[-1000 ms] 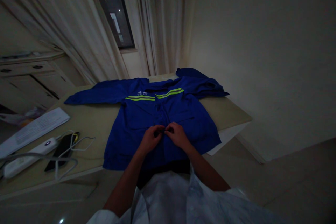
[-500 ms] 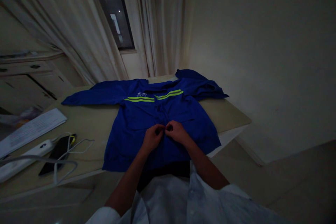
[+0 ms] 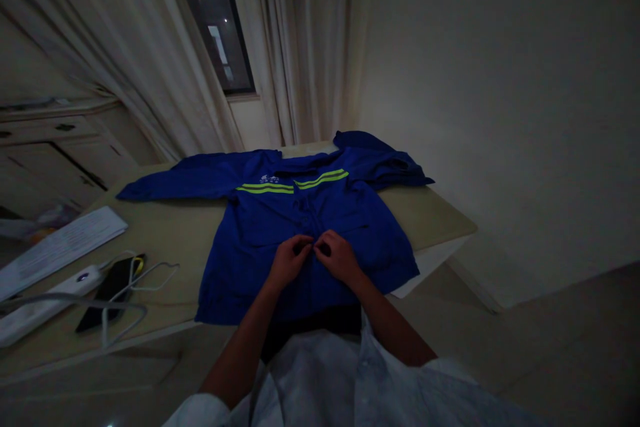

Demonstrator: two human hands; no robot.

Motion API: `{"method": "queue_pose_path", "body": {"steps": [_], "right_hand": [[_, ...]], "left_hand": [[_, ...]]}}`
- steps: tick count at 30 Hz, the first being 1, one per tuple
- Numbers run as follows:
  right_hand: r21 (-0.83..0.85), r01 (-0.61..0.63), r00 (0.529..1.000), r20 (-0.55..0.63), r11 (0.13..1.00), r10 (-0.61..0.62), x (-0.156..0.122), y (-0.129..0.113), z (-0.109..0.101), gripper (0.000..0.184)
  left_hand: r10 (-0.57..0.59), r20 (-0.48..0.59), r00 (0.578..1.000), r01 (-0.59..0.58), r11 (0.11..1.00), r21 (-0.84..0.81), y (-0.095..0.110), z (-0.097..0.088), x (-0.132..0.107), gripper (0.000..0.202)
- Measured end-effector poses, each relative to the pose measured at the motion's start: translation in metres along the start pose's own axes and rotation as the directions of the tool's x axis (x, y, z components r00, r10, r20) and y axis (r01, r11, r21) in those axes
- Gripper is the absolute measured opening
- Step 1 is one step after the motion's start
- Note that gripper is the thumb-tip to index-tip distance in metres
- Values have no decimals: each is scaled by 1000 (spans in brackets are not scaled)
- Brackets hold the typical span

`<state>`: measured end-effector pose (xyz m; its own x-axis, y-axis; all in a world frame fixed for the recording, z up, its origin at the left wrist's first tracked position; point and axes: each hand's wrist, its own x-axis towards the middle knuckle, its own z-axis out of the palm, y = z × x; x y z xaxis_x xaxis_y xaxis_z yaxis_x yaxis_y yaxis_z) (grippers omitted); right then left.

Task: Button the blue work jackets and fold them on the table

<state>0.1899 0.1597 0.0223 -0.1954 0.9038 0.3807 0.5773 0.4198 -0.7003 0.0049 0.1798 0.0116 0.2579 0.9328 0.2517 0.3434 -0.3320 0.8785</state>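
Note:
A blue jacket (image 3: 250,227) with yellow-green stripes across the chest lies front up, its sleeves spread to both sides. At the middle of its front, my left hand (image 3: 293,259) pinches the cloth along the front opening. My right hand (image 3: 337,255) pinches the same front edge from the other side, its fingertips almost meeting the left ones. Whether a button sits between the fingers is too small and dark to tell. Above the hands, the front edges lie creased and slightly apart.
The jacket lies on a pale table (image 3: 165,233). To the left are a black phone (image 3: 107,293), a white power strip (image 3: 55,300) with looping cables, and printed papers (image 3: 75,247). Curtains (image 3: 300,47) hang behind, and a wall (image 3: 500,113) stands at the right.
Both hands stay at the same spot on the jacket front, with only slight finger movement. The whole view has shifted very little.

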Motion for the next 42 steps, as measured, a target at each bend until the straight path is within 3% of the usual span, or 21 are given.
{"method": "queue_pose_path", "body": {"steps": [4, 11, 18, 24, 26, 28, 32, 38, 42], "right_hand": [[34, 29, 1000, -2, 999, -29, -1, 1, 0, 9], [-45, 38, 999, 8, 998, -38, -6, 0, 1, 9], [-117, 118, 993, 12, 986, -117, -8, -4, 2, 8], [-167, 252, 964, 131, 953, -231, 2, -7, -4, 17], [-68, 224, 972, 86, 972, -218, 4, -7, -6, 12], [65, 128, 992, 9, 990, -129, 6, -7, -6, 6], [249, -79, 997, 11, 965, 79, 7, -5, -3, 18], [133, -59, 998, -6, 989, 61, 3, -14, 2, 17], [24, -39, 999, -18, 999, 39, -2, -16, -2, 9]], "left_hand": [[-16, -5, 1000, 16, 998, -65, -2, -1, 0, 23], [-28, -51, 998, 28, 1000, -3, 5, 3, 0, 26], [-96, 13, 995, 97, 979, -180, -6, -5, 13, 29], [-193, 4, 981, 188, 948, -255, -2, -6, 21, 27], [-162, -17, 987, 153, 956, -250, 4, -7, 19, 25], [-118, -32, 993, 107, 966, -234, 8, -8, 17, 26], [-114, -67, 991, 94, 966, -240, 10, -5, 12, 30], [-191, -122, 974, 151, 949, -278, 2, 7, 10, 35], [-124, -118, 985, 118, 991, -63, 10, -5, 0, 34]]}}
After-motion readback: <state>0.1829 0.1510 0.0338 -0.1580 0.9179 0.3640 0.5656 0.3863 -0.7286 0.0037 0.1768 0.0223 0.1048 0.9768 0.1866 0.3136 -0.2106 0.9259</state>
